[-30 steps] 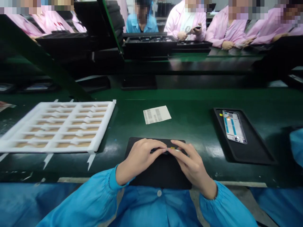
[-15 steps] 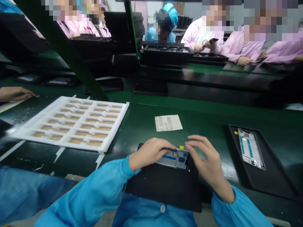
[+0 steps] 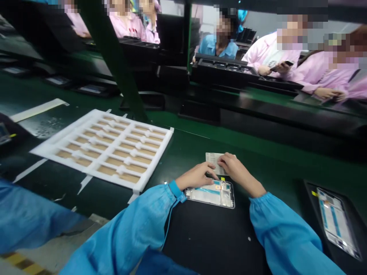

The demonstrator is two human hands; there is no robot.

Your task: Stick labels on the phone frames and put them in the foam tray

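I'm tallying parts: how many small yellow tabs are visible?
3: a yellow tab at the phone frame by the left hand, another at the right frame, a third near the picture's left edge. More may be hidden.

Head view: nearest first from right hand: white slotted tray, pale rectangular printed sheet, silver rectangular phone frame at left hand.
1. Pale printed sheet: at the right hand.
2. Silver phone frame: on the wearer's side, by the left hand.
3. White slotted tray: off to the left.
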